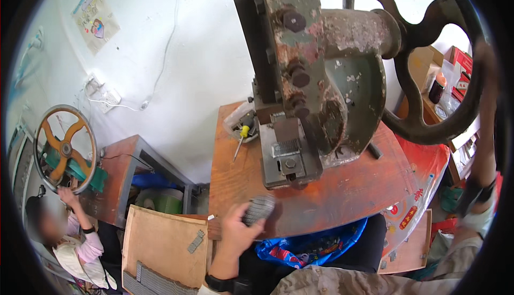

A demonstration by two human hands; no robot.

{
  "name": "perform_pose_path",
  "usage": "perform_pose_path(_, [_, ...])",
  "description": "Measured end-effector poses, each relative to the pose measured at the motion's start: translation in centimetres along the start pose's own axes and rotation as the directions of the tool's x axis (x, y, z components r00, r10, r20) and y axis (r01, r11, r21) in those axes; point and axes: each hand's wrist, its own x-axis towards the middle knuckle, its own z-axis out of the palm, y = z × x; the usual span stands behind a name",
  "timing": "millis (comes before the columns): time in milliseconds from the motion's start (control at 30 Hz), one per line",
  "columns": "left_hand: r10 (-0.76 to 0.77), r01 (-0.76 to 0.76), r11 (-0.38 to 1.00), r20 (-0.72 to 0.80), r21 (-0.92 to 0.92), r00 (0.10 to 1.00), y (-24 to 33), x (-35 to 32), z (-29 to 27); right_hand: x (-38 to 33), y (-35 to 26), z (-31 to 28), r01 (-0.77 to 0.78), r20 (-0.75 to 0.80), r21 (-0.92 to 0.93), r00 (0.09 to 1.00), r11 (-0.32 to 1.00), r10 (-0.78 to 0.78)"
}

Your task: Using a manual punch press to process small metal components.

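Observation:
My left hand [238,236] is closed around a stack of thin dark metal strips [259,210], held above the front edge of the wooden bench [332,201]. Past it stands a worn green hand press [300,43] with flaking paint. On its metal die block [290,165] lies a small ridged metal piece [285,148]. My right arm reaches up along the right side to the rim of the large dark handwheel [412,32]. There my right hand [485,62] is dark and smeared, so its fingers do not show clearly.
A yellow-handled screwdriver [244,132] lies beside a plastic bag. Below the bench edge hangs a blue bag [316,249] with small metal pieces. A wooden tray [166,231] at lower left holds ridged strips. Farther left, a person [75,241] touches another handwheel [66,148].

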Motion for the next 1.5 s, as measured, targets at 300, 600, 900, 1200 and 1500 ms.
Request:
perform_pose_path(300, [0.016,-0.044,0.956,0.099,0.292,0.995,-1.0,-0.6,3.1,-19.5,-5.6,14.8,-0.553,0.333,0.072,0.797,0.830,0.503])
perform_pose_path(600, [0.040,-0.037,0.914,0.002,0.403,0.999,-0.5,-1.0,5.1,-21.9,-6.5,17.0,-0.682,0.290,0.060,0.710,0.728,0.641])
perform_pose_path(900, [0.124,-0.110,0.959,-0.039,0.262,0.991,-0.3,-1.8,4.8,-21.9,-6.9,17.4,-0.632,0.293,-0.028,0.735,0.774,0.611])
perform_pose_path(1200, [0.248,-0.241,0.930,0.011,0.279,0.969,-0.4,-2.3,4.4,-21.5,-6.9,17.4,-0.617,0.295,-0.057,0.740,0.785,0.604])
perform_pose_path(1500, [0.206,-0.193,0.893,0.014,0.407,0.978,-0.1,-1.2,5.2,-21.3,-7.3,17.4,-0.600,0.293,-0.069,0.751,0.797,0.591])
